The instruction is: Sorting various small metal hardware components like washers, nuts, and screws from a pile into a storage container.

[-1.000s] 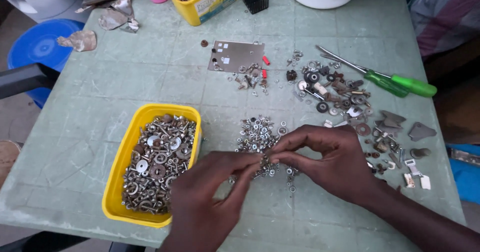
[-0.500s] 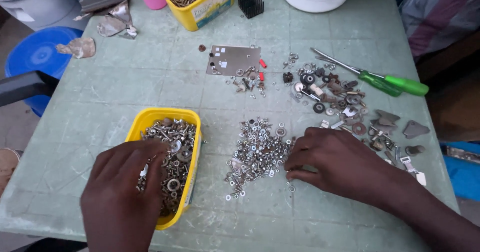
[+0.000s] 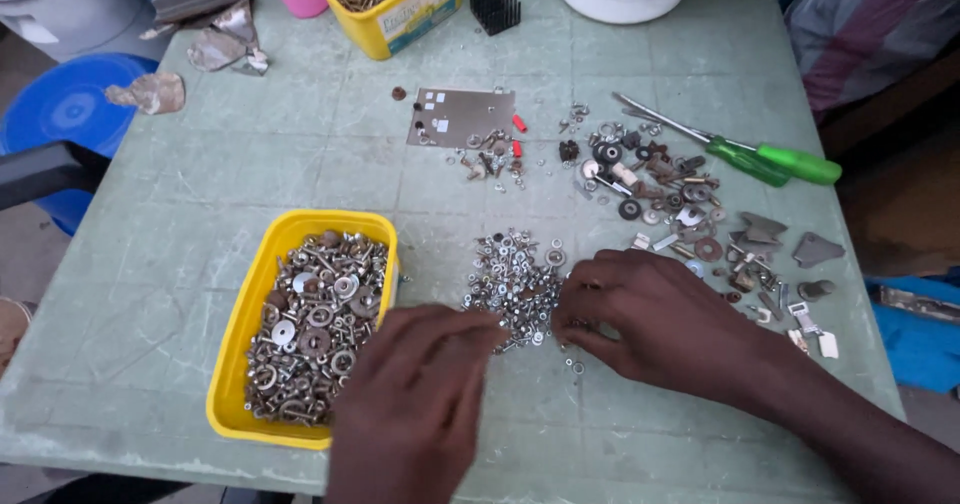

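My left hand (image 3: pixel 420 404) has left the yellow tub (image 3: pixel 250 304) for the washer pile (image 3: pixel 515 279); grip unclear. Right hand (image 3: pixel 655 314), fingers curled, rests on the pile: small silvery washers and nuts, mid-table.

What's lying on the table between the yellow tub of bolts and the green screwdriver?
In the head view, between the yellow tub and the green screwdriver lie a pile of small washers and nuts and scattered dark metal parts.

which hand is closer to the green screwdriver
Right. The right hand rests below and left of the green screwdriver, by the washer pile; the left hand is farther left, beside the yellow tub.
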